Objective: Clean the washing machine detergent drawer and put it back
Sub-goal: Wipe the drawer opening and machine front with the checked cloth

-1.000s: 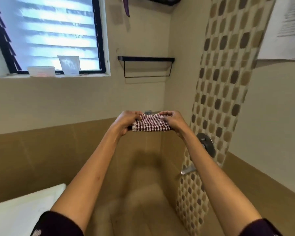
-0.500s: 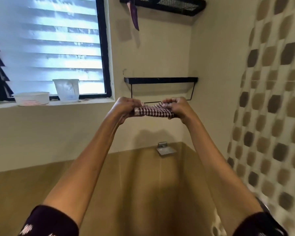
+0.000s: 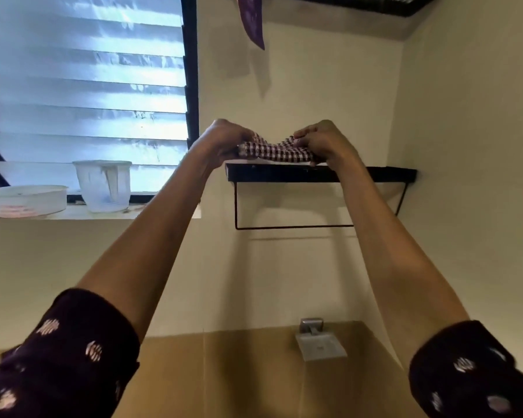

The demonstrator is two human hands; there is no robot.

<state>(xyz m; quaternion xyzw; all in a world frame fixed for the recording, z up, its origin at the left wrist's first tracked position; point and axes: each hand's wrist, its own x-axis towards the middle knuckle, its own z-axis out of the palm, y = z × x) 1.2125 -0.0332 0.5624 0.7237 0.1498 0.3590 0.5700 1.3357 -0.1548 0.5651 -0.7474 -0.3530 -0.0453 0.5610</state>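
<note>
Daylight glare through louvred window (image 3: 82, 95), soft wall shadows, blurred sleeves, wide-angle bending

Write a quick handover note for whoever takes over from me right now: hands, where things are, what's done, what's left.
Left hand: closed on the left end of the checkered cloth.
Right hand: closed on its right end.
The cloth is held bunched between both hands, right at the black wall shelf; whether it rests on it is unclear.
Detergent drawer and washing machine: not in view, so I cannot say whether cleaning is done.
Left: probably set the cloth on the shelf, then check that the drawer is clean and back in place.
</note>
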